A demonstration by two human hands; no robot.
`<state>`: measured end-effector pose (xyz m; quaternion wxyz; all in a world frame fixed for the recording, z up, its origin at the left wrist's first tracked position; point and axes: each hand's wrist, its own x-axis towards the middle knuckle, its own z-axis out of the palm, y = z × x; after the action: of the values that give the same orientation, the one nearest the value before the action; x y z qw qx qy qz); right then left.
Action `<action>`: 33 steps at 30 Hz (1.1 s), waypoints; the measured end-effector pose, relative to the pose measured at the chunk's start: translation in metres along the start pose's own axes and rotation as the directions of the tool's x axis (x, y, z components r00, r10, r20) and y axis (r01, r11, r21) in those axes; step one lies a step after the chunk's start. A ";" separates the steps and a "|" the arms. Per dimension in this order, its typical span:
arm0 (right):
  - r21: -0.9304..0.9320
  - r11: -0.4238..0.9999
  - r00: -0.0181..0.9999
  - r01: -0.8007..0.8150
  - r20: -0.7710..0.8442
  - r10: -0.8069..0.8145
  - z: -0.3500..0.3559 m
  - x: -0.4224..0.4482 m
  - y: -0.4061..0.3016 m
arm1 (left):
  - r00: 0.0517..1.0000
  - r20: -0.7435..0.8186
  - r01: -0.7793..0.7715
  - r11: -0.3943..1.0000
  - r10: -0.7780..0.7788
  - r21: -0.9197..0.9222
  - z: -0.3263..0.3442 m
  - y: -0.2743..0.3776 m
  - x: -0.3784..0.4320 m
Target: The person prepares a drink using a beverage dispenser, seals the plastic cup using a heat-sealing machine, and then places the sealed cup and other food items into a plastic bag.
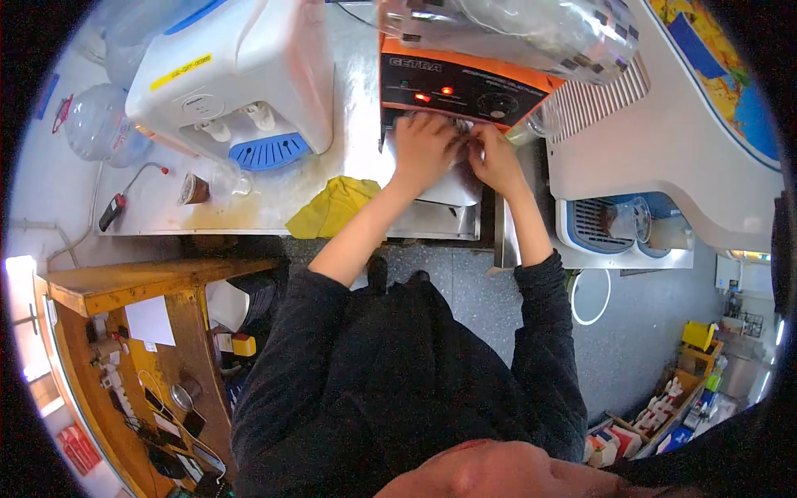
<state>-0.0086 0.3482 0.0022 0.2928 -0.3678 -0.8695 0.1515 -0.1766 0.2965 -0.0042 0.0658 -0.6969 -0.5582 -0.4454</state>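
Note:
Both my hands are at the front of an orange GETRA machine, just under its black control panel, where red lights glow beside a round dial. My left hand reaches in from the left, its fingers bent and blurred by motion. My right hand meets it from the right, thumb and fingertips close together. Something small and dark shows between the fingertips, too blurred to name. Whether either hand grips it, I cannot tell. A shiny metal plate lies below my hands. Clear plastic with dark squares rests on the machine.
A yellow cloth lies by my left forearm on the steel counter. Left are a white water dispenser, a cup of brown drink and a black-and-red lighter. Right, a drink dispenser has cups on its tray.

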 end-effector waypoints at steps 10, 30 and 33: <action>0.131 0.987 0.977 -0.089 -0.179 0.112 0.006 -0.008 -0.009 | 0.991 0.074 0.129 0.961 -0.114 -0.245 -0.036 -0.063 -0.024; -0.180 0.981 0.986 0.076 -0.133 -0.100 0.008 -0.011 0.005 | 0.795 0.487 -0.453 0.888 0.363 0.078 -0.029 -0.098 0.012; -0.209 0.976 0.986 0.053 -0.141 -0.084 0.010 -0.015 0.007 | 0.760 0.530 -0.480 0.875 0.377 0.066 -0.034 -0.099 0.015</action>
<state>-0.0026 0.3418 -0.0154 0.3227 -0.3760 -0.8683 0.0231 -0.2781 0.3237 -0.0136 0.0882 -0.8872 -0.4220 -0.1641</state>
